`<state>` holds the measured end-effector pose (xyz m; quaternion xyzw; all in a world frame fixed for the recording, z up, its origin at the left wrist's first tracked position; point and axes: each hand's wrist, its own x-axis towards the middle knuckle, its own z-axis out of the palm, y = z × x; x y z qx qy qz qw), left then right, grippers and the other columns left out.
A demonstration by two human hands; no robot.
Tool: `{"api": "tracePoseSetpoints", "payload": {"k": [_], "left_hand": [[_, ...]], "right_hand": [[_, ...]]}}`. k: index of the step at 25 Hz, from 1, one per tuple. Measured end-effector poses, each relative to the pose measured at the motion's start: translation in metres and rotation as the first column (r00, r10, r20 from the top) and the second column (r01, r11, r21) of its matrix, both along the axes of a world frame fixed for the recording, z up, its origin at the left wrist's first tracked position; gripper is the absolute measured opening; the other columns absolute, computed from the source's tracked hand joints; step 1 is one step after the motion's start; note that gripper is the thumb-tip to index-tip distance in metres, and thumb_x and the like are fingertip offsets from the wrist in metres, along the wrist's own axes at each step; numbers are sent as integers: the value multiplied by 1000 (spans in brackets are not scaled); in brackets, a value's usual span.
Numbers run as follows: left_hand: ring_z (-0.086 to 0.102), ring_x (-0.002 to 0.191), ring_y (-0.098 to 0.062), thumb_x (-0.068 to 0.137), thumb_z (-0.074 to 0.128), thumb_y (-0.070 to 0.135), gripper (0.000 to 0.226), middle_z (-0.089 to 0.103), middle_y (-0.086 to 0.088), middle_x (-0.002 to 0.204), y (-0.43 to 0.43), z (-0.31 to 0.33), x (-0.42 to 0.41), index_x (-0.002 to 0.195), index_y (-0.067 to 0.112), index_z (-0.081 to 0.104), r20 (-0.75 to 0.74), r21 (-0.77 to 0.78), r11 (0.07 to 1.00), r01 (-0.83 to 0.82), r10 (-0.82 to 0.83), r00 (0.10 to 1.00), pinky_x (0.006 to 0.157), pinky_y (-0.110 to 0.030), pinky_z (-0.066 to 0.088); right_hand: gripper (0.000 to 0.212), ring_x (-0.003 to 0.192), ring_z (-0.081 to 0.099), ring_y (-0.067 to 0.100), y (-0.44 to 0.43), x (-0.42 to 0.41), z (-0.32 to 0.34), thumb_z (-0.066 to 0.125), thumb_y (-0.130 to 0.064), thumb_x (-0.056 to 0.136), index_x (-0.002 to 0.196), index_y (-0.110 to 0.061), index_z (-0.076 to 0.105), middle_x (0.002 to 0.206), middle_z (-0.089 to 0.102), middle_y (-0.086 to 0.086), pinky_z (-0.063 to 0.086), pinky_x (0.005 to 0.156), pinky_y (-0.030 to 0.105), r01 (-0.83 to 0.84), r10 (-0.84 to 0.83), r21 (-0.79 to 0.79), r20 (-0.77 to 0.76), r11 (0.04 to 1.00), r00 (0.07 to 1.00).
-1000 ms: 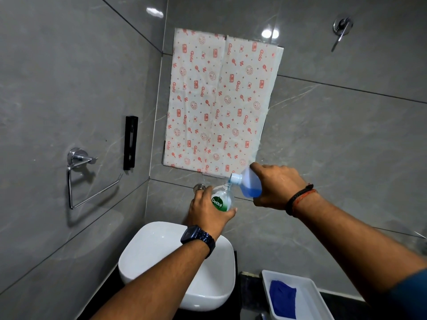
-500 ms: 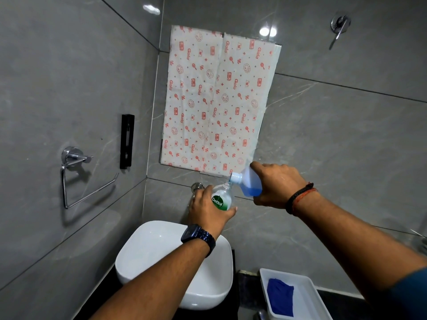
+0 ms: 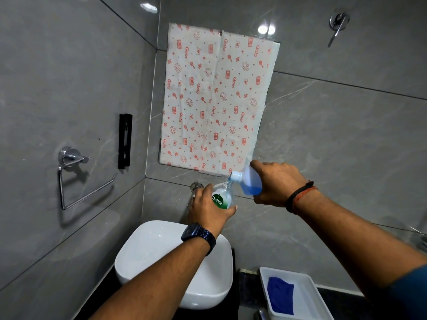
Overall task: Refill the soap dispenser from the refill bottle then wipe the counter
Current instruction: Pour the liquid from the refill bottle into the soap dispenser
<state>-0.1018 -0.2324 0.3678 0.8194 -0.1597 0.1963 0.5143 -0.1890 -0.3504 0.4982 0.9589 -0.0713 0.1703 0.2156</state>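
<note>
My left hand (image 3: 209,210) grips a clear soap dispenser bottle (image 3: 222,197) with a green Dettol label, held up above the white basin (image 3: 147,248). My right hand (image 3: 276,183) holds the clear refill bottle (image 3: 249,182) tipped on its side, its white neck over the dispenser's mouth. Blue liquid fills the lower part of the refill bottle, and a thin blue stream runs down into the dispenser. A blue cloth (image 3: 280,295) lies in a white tray (image 3: 309,301) on the dark counter (image 3: 245,287) at the lower right.
A patterned paper sheet (image 3: 215,100) covers the wall ahead. A chrome towel ring (image 3: 76,179) and a black bracket (image 3: 125,140) hang on the left wall. A chrome tap (image 3: 196,186) pokes out behind my left hand. A wall valve (image 3: 338,21) sits top right.
Both hands have held almost still with the bottles together. A blue stream now shows between the two necks. The view has shifted slightly.
</note>
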Motion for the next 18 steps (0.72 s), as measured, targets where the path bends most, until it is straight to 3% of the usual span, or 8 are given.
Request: {"api": "tracePoseSetpoints", "payload": {"k": [18], "left_hand": [[56, 100, -21, 51, 81, 57, 84, 55, 1, 118, 4, 1, 1, 122, 28, 47, 18, -18, 1000, -12, 12, 1000, 74, -41, 57]], "right_hand": [[71, 90, 61, 25, 1, 2, 3, 74, -41, 72, 129, -22, 35, 123, 60, 5, 57, 70, 37, -18, 18, -37, 8, 999, 1000]]}}
